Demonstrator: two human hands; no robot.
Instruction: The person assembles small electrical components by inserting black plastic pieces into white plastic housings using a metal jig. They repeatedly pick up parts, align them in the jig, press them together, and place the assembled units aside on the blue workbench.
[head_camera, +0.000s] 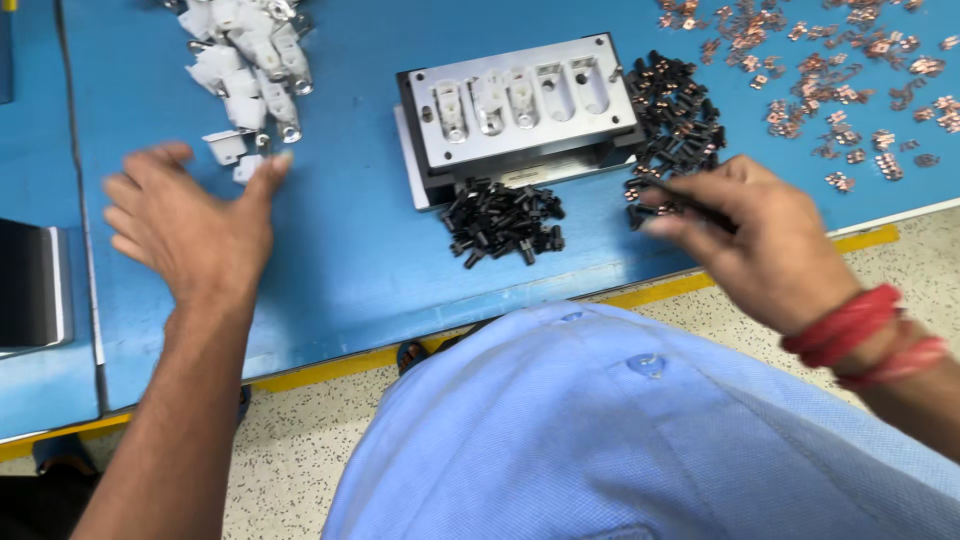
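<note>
Our left hand (190, 225) hovers flat over the blue work mat (350, 250), fingers spread wide and holding nothing. Thumb tip sits just beside the nearest loose piece of the heap of small white plastic housings with metal ends (250, 70), which runs off toward 12 o'clock from the hand.

Our right hand (760, 245) is at 3 o'clock of the frame's middle, wrist wrapped in red thread bands (860, 335). Its fingertips are pinched together on a thin dark tool or part (690, 205); motion blur keeps us from telling which. The fingertips rest at the lower edge of the larger pile of small black plastic clips (675, 115), touching or nearly touching it.

Between our hands stands the grey rectangular metal fixture block with five pockets in a row (525, 105). The three pockets toward 9 o'clock hold white pieces; the two toward 3 o'clock look open. A second, smaller pile of black plastic clips (505, 220) lies against the block's near side, at 6 o'clock of it.

Toward 2 o'clock of the block, well apart from both hands, a scatter of small copper-coloured stamped metal contacts (830, 70) covers the mat.

At 9 o'clock, on the mat's far edge, a dark flat tray (30, 285) shows in part. Our light blue shirt (600, 430) fills the bottom of the view
</note>
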